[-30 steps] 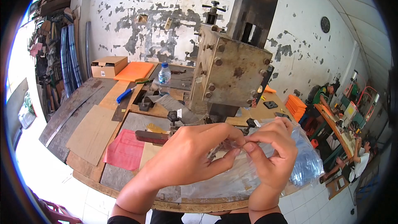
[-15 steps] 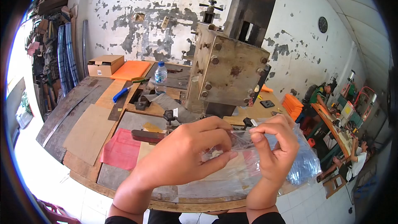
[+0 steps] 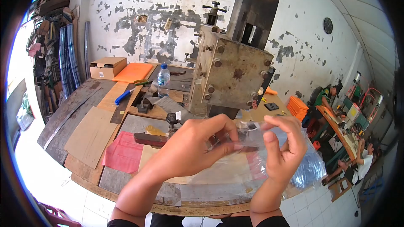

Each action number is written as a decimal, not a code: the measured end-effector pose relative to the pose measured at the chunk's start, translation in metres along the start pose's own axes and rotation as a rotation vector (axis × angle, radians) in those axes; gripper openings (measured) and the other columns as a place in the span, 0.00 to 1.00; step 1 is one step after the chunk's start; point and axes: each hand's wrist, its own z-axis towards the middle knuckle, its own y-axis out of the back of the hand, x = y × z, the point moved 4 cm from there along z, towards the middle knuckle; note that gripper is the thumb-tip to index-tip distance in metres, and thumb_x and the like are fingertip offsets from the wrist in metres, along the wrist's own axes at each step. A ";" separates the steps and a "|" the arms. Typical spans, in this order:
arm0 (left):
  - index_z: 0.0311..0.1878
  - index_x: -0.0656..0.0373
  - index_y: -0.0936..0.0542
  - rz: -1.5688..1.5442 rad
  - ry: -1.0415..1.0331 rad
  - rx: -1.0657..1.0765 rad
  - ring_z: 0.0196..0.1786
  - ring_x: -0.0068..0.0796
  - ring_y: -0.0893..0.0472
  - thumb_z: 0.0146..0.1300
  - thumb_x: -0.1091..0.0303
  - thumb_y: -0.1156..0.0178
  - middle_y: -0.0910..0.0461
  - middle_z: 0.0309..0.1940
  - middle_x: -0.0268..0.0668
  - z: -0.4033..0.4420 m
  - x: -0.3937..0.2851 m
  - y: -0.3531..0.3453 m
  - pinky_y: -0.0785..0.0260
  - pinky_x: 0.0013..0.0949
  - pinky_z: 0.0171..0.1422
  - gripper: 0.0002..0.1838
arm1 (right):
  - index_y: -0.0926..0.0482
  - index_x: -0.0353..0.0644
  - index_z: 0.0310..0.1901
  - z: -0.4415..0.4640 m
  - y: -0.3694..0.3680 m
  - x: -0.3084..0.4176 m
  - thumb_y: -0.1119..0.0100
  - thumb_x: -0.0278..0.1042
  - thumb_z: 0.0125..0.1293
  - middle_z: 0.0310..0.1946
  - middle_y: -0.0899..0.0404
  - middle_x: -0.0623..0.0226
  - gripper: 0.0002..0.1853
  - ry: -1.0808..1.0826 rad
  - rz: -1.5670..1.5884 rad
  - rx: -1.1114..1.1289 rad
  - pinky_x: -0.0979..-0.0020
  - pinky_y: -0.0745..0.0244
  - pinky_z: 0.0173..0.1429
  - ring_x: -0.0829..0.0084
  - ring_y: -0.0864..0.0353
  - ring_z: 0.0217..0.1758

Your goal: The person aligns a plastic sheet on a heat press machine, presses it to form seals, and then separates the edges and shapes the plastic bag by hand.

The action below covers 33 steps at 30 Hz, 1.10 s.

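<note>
My left hand (image 3: 202, 145) is closed, its thumb and fingers pinching a thin clear plastic piece (image 3: 251, 127) above the bench. The plastic sticks out to the right, and part of it is hidden behind my fingers. Just right of its end, my right hand (image 3: 287, 149) is raised with thumb and forefinger apart and the other fingers curled. Below and beyond that hand lies a shiny pile of clear plastic (image 3: 309, 168). Behind my hands stands a heavy bolted metal press (image 3: 237, 69).
A red sheet (image 3: 123, 152) and a brown board (image 3: 90, 136) lie at the left. Farther back are a water bottle (image 3: 163, 77), a blue-handled tool (image 3: 123, 96), an orange stack (image 3: 143, 72) and a carton (image 3: 108, 67). Two people sit at another bench (image 3: 338, 132) on the right.
My right thumb and forefinger have parted from the plastic and moved slightly right. The plastic stays in my left hand, which has shifted little.
</note>
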 end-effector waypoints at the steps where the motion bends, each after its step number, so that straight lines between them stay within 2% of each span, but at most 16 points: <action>1: 0.46 0.60 0.19 0.001 -0.001 0.000 0.42 0.24 0.11 0.66 0.76 0.27 0.11 0.42 0.32 0.001 0.002 -0.001 0.18 0.29 0.46 0.10 | 0.10 0.40 0.48 0.003 0.000 0.003 0.20 0.37 0.60 0.35 0.11 0.69 0.16 0.000 0.001 -0.001 0.64 0.33 0.61 0.70 0.17 0.41; 4: 0.51 0.60 0.20 -0.014 -0.095 -0.155 0.41 0.20 0.12 0.68 0.79 0.30 0.12 0.40 0.34 0.001 0.003 0.002 0.19 0.27 0.46 0.12 | 0.11 0.40 0.55 0.011 -0.004 0.017 0.18 0.41 0.58 0.37 0.11 0.68 0.25 0.176 -0.142 0.011 0.64 0.33 0.61 0.70 0.17 0.41; 6: 0.60 0.61 0.25 -0.241 -0.043 -0.271 0.36 0.20 0.16 0.70 0.76 0.30 0.16 0.31 0.35 0.001 0.007 0.001 0.22 0.30 0.42 0.19 | 0.12 0.41 0.58 0.007 -0.005 0.009 0.16 0.41 0.55 0.39 0.11 0.68 0.29 0.028 -0.062 0.026 0.65 0.33 0.60 0.71 0.16 0.42; 7: 0.60 0.61 0.25 -0.240 -0.043 -0.268 0.36 0.20 0.16 0.70 0.76 0.30 0.16 0.31 0.35 0.001 0.003 0.004 0.22 0.30 0.42 0.19 | 0.12 0.41 0.58 0.005 -0.003 0.006 0.16 0.41 0.55 0.39 0.11 0.68 0.29 0.026 -0.064 0.024 0.65 0.33 0.60 0.71 0.16 0.42; 9: 0.62 0.61 0.28 -0.143 0.084 -0.120 0.46 0.21 0.12 0.71 0.82 0.35 0.14 0.40 0.34 0.001 -0.005 0.006 0.20 0.28 0.49 0.20 | 0.13 0.41 0.60 0.001 0.000 -0.002 0.15 0.39 0.53 0.40 0.11 0.68 0.32 -0.023 -0.102 0.090 0.66 0.33 0.61 0.71 0.16 0.43; 13: 0.62 0.62 0.28 -0.143 -0.034 -0.194 0.44 0.21 0.13 0.73 0.78 0.33 0.15 0.38 0.38 0.003 -0.003 0.000 0.21 0.30 0.44 0.19 | 0.13 0.41 0.60 -0.001 -0.001 -0.003 0.15 0.37 0.52 0.40 0.10 0.68 0.32 -0.025 -0.050 0.069 0.66 0.33 0.61 0.72 0.16 0.43; 15: 0.61 0.63 0.27 -0.358 0.021 -0.246 0.48 0.23 0.13 0.73 0.79 0.35 0.15 0.42 0.39 0.001 0.002 -0.001 0.20 0.30 0.47 0.17 | 0.12 0.41 0.59 -0.001 -0.002 -0.001 0.15 0.38 0.52 0.44 0.10 0.66 0.31 -0.015 -0.036 0.035 0.65 0.32 0.61 0.69 0.15 0.44; 19: 0.60 0.64 0.27 -0.280 -0.038 -0.282 0.49 0.26 0.11 0.74 0.80 0.36 0.14 0.44 0.40 -0.003 0.005 0.006 0.18 0.30 0.45 0.16 | 0.12 0.43 0.59 0.007 -0.003 0.013 0.16 0.39 0.54 0.49 0.11 0.63 0.29 0.222 -0.140 0.068 0.64 0.29 0.61 0.65 0.14 0.47; 22: 0.57 0.65 0.25 -0.287 -0.063 -0.321 0.50 0.28 0.10 0.73 0.81 0.36 0.12 0.46 0.40 -0.011 -0.005 0.021 0.17 0.31 0.46 0.13 | 0.12 0.44 0.58 0.001 -0.004 0.018 0.19 0.33 0.56 0.51 0.13 0.61 0.26 0.188 -0.080 0.109 0.65 0.23 0.56 0.63 0.13 0.48; 24: 0.55 0.62 0.23 0.106 -0.009 -0.239 0.49 0.25 0.11 0.70 0.87 0.39 0.11 0.48 0.40 -0.015 -0.015 0.033 0.20 0.27 0.47 0.14 | 0.11 0.44 0.57 -0.003 -0.003 0.022 0.24 0.22 0.60 0.47 0.13 0.62 0.22 0.218 -0.037 0.086 0.67 0.20 0.50 0.65 0.14 0.46; 25: 0.47 0.63 0.19 0.011 0.152 -0.304 0.49 0.24 0.11 0.69 0.86 0.37 0.10 0.46 0.38 -0.015 -0.023 0.033 0.19 0.29 0.51 0.08 | 0.11 0.44 0.57 -0.004 -0.005 0.023 0.24 0.22 0.60 0.47 0.13 0.62 0.22 0.215 -0.037 0.084 0.67 0.20 0.50 0.65 0.14 0.46; 26: 0.47 0.63 0.19 0.011 0.153 -0.302 0.49 0.24 0.11 0.69 0.86 0.37 0.10 0.46 0.38 -0.014 -0.022 0.029 0.19 0.29 0.51 0.08 | 0.11 0.44 0.57 -0.005 -0.006 0.022 0.26 0.17 0.61 0.45 0.14 0.62 0.22 0.183 -0.032 0.071 0.69 0.20 0.46 0.66 0.14 0.44; 27: 0.46 0.63 0.19 -0.018 0.103 -0.336 0.49 0.25 0.11 0.69 0.85 0.36 0.10 0.44 0.38 -0.015 -0.020 0.027 0.20 0.30 0.53 0.07 | 0.11 0.43 0.56 -0.005 -0.006 0.020 0.29 0.13 0.61 0.44 0.15 0.62 0.22 0.151 -0.026 0.057 0.70 0.20 0.43 0.68 0.14 0.42; 31: 0.45 0.64 0.19 0.013 0.007 -0.427 0.49 0.26 0.12 0.70 0.82 0.36 0.10 0.42 0.39 -0.017 -0.031 0.020 0.22 0.33 0.58 0.04 | 0.11 0.41 0.55 -0.006 -0.008 0.016 0.32 0.11 0.63 0.43 0.15 0.60 0.20 0.159 0.034 -0.020 0.72 0.21 0.40 0.71 0.16 0.38; 32: 0.45 0.64 0.19 0.012 0.006 -0.432 0.49 0.26 0.12 0.70 0.82 0.36 0.10 0.42 0.39 -0.018 -0.031 0.022 0.22 0.33 0.58 0.04 | 0.11 0.40 0.55 -0.008 -0.007 0.017 0.31 0.11 0.63 0.43 0.15 0.59 0.20 0.145 0.056 -0.023 0.73 0.20 0.40 0.71 0.15 0.39; 33: 0.44 0.63 0.18 0.140 -0.109 -0.499 0.45 0.26 0.13 0.68 0.83 0.35 0.10 0.40 0.39 -0.021 -0.036 0.025 0.22 0.32 0.54 0.05 | 0.12 0.39 0.55 -0.011 -0.006 0.018 0.31 0.12 0.64 0.43 0.15 0.58 0.19 0.131 0.077 -0.026 0.74 0.19 0.40 0.71 0.14 0.39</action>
